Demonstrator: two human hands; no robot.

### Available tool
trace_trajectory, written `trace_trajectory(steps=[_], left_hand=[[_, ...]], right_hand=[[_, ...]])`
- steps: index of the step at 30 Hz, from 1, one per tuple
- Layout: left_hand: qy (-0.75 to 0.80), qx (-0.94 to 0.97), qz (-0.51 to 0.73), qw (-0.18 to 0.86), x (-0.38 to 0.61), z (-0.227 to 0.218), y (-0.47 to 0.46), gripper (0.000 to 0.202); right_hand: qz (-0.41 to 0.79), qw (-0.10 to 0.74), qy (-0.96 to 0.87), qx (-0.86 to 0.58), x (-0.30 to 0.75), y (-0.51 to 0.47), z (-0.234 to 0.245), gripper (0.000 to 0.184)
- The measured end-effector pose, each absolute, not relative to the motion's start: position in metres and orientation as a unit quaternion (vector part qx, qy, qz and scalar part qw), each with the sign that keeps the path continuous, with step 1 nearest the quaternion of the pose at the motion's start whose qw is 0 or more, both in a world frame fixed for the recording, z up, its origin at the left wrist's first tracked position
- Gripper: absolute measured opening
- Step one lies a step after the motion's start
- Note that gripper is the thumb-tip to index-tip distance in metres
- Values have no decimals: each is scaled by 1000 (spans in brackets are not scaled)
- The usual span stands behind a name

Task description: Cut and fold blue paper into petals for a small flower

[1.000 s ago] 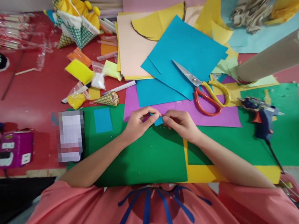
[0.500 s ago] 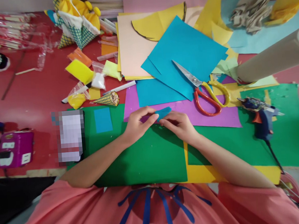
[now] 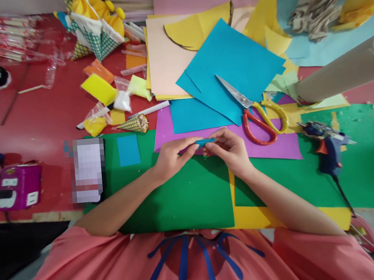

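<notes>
A small piece of blue paper, now a narrow strip to the eye, is pinched between both hands above the green sheet. My left hand is closed on its left end, thumb below and fingers above. At the other end, my right hand grips it between thumb and fingertips. Just beyond the hands lies a purple sheet. Scissors with one red and one yellow handle rest to the right, their blades on blue sheets. A small blue rectangle lies flat on the left.
A blurred-out phone-like object lies left of the hands. On the right is a glue gun with its cord, below a thick pale tube. Clay packets and a checkered paper cone sit at the back left.
The blue paper has turned from showing a broader face to a thin edge-like strip. My right hand has rotated, its fingers lifting over the paper; my left fingers have straightened.
</notes>
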State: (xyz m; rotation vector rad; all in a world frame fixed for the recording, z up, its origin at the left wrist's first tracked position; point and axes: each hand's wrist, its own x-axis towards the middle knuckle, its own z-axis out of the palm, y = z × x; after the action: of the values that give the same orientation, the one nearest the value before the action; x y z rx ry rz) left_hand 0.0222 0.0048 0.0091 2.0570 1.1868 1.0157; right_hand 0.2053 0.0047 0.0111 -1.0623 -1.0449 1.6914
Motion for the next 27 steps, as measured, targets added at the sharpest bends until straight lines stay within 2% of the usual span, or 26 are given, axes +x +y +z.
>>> trace_trajectory(steps=[7, 19, 24, 27], left_hand=[[432, 734, 388, 353, 21, 12, 8, 22], [472, 647, 391, 454, 25, 16, 9, 21], [473, 634, 384, 477, 26, 15, 9, 31], [469, 679, 347, 446, 26, 13, 9, 40]], right_hand=[[699, 450, -406, -381, 207, 5, 9, 17], [706, 449, -405, -370, 208, 5, 7, 16], [724, 442, -386, -363, 209, 6, 7, 16], [737, 439, -369, -359, 209, 6, 7, 15]])
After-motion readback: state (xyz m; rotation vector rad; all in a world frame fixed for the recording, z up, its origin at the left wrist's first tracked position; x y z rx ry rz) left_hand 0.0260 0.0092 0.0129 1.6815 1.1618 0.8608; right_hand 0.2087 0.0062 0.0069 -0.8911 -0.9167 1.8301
